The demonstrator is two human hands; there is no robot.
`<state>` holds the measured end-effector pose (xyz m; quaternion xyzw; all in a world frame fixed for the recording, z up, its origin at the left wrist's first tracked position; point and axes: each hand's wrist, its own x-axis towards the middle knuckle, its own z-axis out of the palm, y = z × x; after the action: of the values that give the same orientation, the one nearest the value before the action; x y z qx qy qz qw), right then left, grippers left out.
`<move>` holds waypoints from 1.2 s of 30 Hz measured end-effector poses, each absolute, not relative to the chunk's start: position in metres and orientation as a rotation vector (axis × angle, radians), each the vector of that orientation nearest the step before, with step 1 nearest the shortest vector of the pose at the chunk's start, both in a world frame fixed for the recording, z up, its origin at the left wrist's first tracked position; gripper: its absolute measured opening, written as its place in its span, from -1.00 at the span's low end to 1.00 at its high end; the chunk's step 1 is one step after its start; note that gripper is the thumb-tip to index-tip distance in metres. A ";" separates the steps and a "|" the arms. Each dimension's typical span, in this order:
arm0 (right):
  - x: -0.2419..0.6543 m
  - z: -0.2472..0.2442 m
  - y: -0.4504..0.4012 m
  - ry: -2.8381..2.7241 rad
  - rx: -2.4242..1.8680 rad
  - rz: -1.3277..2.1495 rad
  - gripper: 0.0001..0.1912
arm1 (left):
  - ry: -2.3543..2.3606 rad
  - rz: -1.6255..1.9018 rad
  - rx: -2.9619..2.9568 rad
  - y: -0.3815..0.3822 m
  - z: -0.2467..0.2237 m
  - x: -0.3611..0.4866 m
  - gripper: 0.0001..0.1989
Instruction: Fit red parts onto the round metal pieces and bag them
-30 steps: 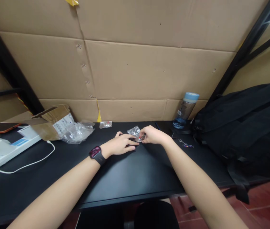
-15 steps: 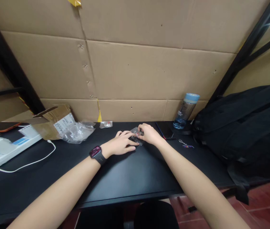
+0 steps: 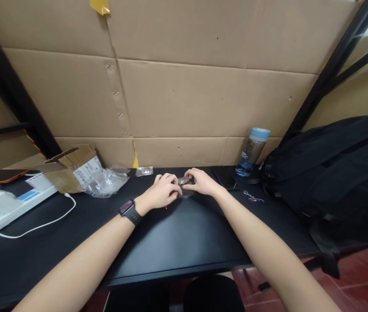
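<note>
A small clear plastic bag (image 3: 185, 190) lies on the black desk between my hands, with something small and reddish inside that I cannot make out. My left hand (image 3: 164, 190), a black watch (image 3: 128, 210) at its wrist, has its fingers curled and closed on the bag's left side. From the right, my right hand (image 3: 200, 182) pinches the bag between thumb and fingers. Just below my left palm shows a tiny red tip (image 3: 166, 207); the rest of it is hidden. A second small clear packet (image 3: 144, 171) lies beyond my left hand, by the cardboard wall.
On the left are an opened cardboard box (image 3: 70, 169), crumpled clear plastic (image 3: 109, 182), a white power strip (image 3: 24, 203) and its cable. To the right stand a water bottle (image 3: 252, 151), a dark phone (image 3: 225, 178), a keychain (image 3: 253, 198) and a black backpack (image 3: 330, 173).
My left fingers, spread over the bag before, have curled in and drawn slightly left. A tiny red tip now shows below that hand. My right hand keeps its pinch.
</note>
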<state>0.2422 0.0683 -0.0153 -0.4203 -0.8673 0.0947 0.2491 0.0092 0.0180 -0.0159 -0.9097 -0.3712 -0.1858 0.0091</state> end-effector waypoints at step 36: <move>0.249 -0.011 0.064 -2.361 -1.345 0.285 -0.70 | -1.573 -0.862 -2.615 0.033 -0.033 0.029 -0.75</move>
<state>0.2487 0.0635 -0.0113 -0.4820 -0.8461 0.1022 0.2035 0.0288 0.0328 -0.0332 -0.8246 -0.4959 -0.2719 -0.0147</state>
